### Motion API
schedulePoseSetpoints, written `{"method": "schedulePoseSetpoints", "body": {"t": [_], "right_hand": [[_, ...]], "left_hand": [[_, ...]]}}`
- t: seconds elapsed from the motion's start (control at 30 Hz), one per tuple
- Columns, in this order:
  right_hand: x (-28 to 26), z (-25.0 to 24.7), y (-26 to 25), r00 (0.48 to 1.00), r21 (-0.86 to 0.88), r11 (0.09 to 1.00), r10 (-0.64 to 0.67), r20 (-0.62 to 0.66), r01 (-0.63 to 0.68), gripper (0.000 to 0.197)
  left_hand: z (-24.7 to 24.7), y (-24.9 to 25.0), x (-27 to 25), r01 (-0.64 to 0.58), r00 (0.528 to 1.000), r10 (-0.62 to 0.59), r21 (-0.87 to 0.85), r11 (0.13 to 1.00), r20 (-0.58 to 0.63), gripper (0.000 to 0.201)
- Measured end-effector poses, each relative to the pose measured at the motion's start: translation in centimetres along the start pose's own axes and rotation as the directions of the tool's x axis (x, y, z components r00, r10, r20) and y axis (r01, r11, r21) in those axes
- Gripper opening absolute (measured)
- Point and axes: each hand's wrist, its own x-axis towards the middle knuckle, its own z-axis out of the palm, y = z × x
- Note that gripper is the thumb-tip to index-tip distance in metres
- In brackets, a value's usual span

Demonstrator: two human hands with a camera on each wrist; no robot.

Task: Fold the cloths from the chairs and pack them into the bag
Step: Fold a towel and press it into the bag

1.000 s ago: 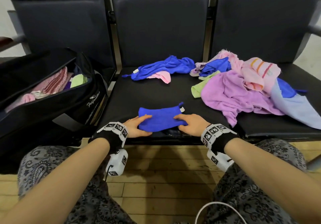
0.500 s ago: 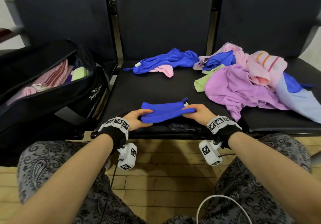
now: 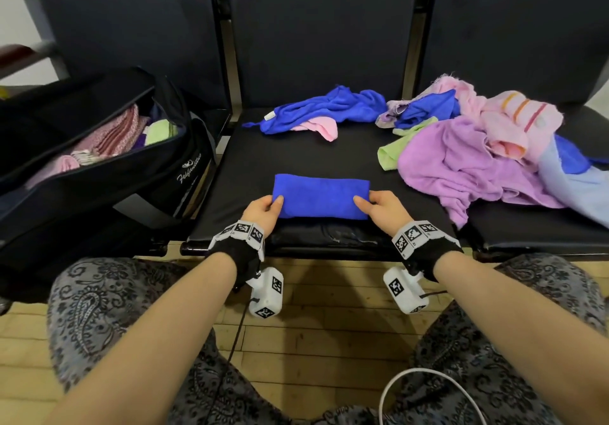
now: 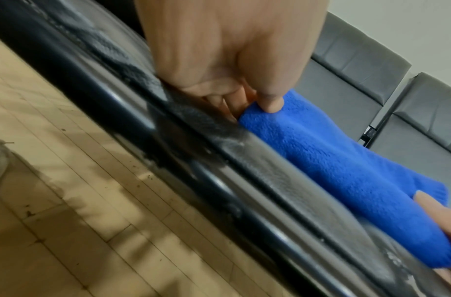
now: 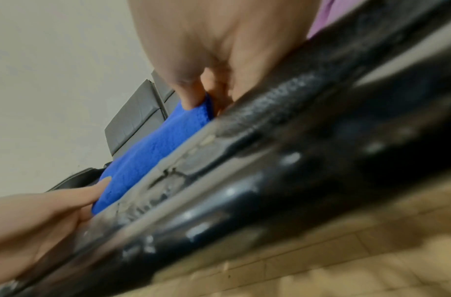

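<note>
A folded blue cloth (image 3: 321, 195) lies as a flat rectangle near the front edge of the middle chair seat (image 3: 296, 154). My left hand (image 3: 263, 208) pinches its left end, thumb on top and fingers under, as the left wrist view shows on the blue cloth (image 4: 346, 160). My right hand (image 3: 379, 208) pinches the right end the same way, seen close in the right wrist view on the blue cloth (image 5: 153, 148). An open black bag (image 3: 108, 174) sits on the left chair with folded pink, striped and green cloths inside.
Unfolded cloths lie behind and to the right: a blue and pink pair (image 3: 316, 110), a green one (image 3: 390, 152), a large purple one (image 3: 468, 167), and pink, striped and pale blue ones (image 3: 520, 121). Chair backs rise behind. Wooden floor and my patterned trousers are below.
Both hands lifted the near edge of the blue cloth and folded it over away from me. It now lies flat as a neat rectangle, with each hand holding one end.
</note>
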Motion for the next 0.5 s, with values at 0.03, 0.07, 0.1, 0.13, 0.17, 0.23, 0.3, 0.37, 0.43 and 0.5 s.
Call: {"method": "schedulePoseSetpoints", "body": {"t": [0.03,0.07,0.1,0.13,0.17,0.23,0.3,0.37,0.43,0.5], "right_hand": [[0.1,0.1,-0.1,1.000,0.005,1.000,0.022,-0.011,-0.022,0.042],[0.3,0.2,-0.4,0.999,0.015,0.999,0.035,-0.031,-0.034,0.044],[0.5,0.3,-0.6,0.998,0.025,0.999,0.046,-0.053,-0.045,0.046],[0.8,0.3,-0.9,0.996,0.030,0.998,0.060,-0.070,-0.058,0.048],[1.0,0.3,-1.2,0.993,0.020,0.997,0.080,-0.086,-0.078,0.050],[1.5,0.6,-1.7,0.987,-0.041,0.992,0.113,-0.112,-0.118,0.052],[1.8,0.9,-1.9,0.982,-0.110,0.983,0.132,-0.134,-0.148,0.053],[1.8,1.2,-2.0,0.979,-0.186,0.970,0.131,-0.156,-0.159,0.053],[2.0,1.3,-1.8,0.979,-0.255,0.952,0.132,-0.155,-0.168,0.054],[2.3,1.1,-1.8,0.976,-0.286,0.938,0.160,-0.147,-0.197,0.053]], "left_hand": [[0.1,0.0,0.1,0.012,1.000,-0.012,0.001,1.000,-0.023,0.040],[0.2,0.1,0.2,0.018,0.999,-0.018,0.006,1.000,-0.048,0.042],[0.3,0.2,0.3,0.026,0.997,-0.025,0.018,1.000,-0.072,0.044],[0.4,0.3,0.4,0.037,0.995,-0.033,0.038,0.999,-0.097,0.044],[0.6,0.5,0.4,0.056,0.991,-0.047,0.066,0.996,-0.123,0.044],[1.1,0.6,0.4,0.088,0.982,-0.066,0.121,0.989,-0.176,0.044],[1.5,0.7,0.3,0.106,0.971,-0.070,0.149,0.983,-0.230,0.045],[1.8,0.6,0.3,0.112,0.962,-0.068,0.152,0.982,-0.264,0.045],[2.0,0.5,0.3,0.116,0.959,-0.072,0.150,0.982,-0.273,0.042],[1.9,0.6,0.4,0.126,0.959,-0.083,0.144,0.981,-0.271,0.034]]}}
